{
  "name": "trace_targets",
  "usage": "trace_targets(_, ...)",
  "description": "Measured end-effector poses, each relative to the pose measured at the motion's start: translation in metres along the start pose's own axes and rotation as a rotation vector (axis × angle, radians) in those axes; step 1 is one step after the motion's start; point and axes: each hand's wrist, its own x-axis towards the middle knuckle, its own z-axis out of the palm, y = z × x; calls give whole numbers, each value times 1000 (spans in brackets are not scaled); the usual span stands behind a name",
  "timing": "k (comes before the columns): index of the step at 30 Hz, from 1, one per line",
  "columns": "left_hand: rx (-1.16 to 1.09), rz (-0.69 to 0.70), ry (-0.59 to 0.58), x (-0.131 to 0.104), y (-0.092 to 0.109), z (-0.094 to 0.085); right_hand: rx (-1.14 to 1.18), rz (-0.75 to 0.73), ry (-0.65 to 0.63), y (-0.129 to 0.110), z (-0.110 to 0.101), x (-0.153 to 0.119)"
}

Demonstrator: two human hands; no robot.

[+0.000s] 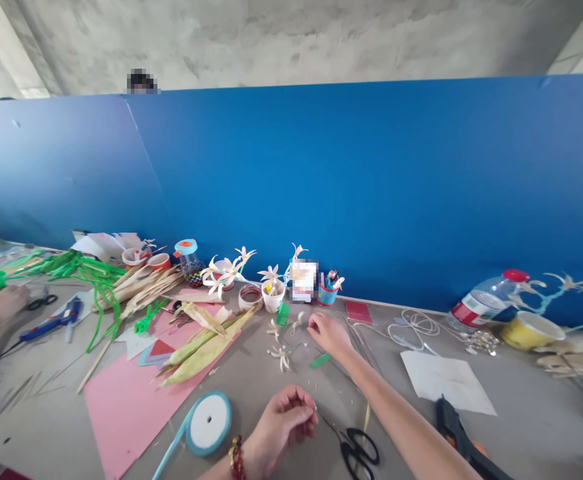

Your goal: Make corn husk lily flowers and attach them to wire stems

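Note:
My left hand (291,419), with a red beaded bracelet (237,459) at the wrist, is low in the middle, its fingers curled in a pinch. A tiny white tip shows at its fingertips; the rest is too small to name. Farther forward, my right hand (329,333) is down at the table, fingers bent together; whatever they hold is hidden. Close to its fingertips lie a curved pale petal piece (298,321) and small white husk flowers (281,359). Black-handled scissors (359,453) rest right of my left hand. A green tape strip (320,361) lies below my right hand.
A blue ribbon roll (209,423) and corn husks (196,353) on pink paper (121,407) lie left. A black glue gun (464,440), white paper (446,381) and plastic bottle (486,300) are right. Cups of flowers (273,295) stand before the blue partition (321,180). Another person's hand (1,307) is far left.

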Motion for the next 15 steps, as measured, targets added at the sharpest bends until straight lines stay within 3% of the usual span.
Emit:
trace_targets(6,-12,8,22,0,3,1,66,-65,-8,6,3,2)
trace_targets(11,-6,-21,23,-2,3,4,129,-120,13,5,-12,-4)
trace_targets(15,-2,39,2,-2,3,1,199,-109,81,1,-29,-18)
